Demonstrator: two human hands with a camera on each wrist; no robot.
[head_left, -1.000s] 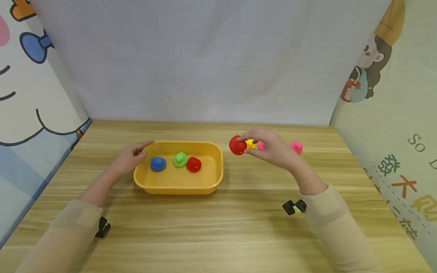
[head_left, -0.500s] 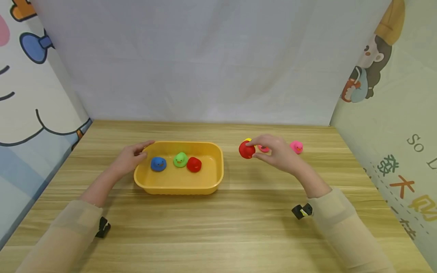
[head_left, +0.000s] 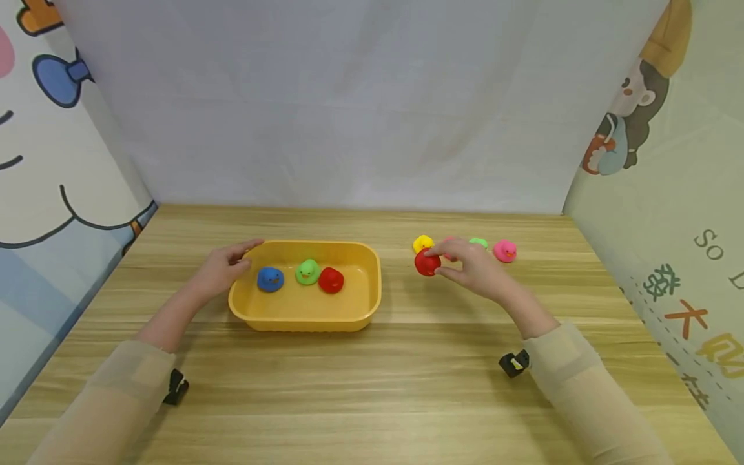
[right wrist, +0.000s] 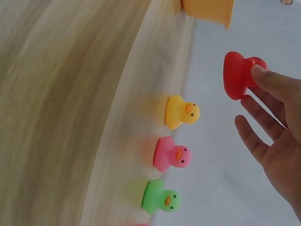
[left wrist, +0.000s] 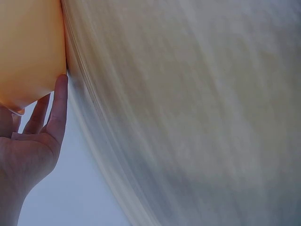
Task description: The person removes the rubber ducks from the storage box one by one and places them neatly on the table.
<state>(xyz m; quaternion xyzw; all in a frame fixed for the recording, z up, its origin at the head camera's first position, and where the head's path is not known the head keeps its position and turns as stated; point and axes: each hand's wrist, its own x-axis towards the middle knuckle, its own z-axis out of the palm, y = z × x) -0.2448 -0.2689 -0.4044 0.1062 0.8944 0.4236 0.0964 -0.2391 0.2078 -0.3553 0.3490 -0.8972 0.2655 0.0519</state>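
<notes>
Your right hand (head_left: 473,271) has the red duck (head_left: 427,263) at its fingertips — the wrist view shows the top finger on the duck's head, the others spread loosely below it, so it's a light touch, not a closed grasp. The duck sits upright, base towards the table (head_left: 372,387), just in front of the yellow duck (head_left: 422,243), at the left end of the row. It lies left of your palm, towards the yellow tub (head_left: 305,320). Your left hand (head_left: 223,268) rests flat-fingered against the tub's left wall — well apart from the duck, so right is nearer
</notes>
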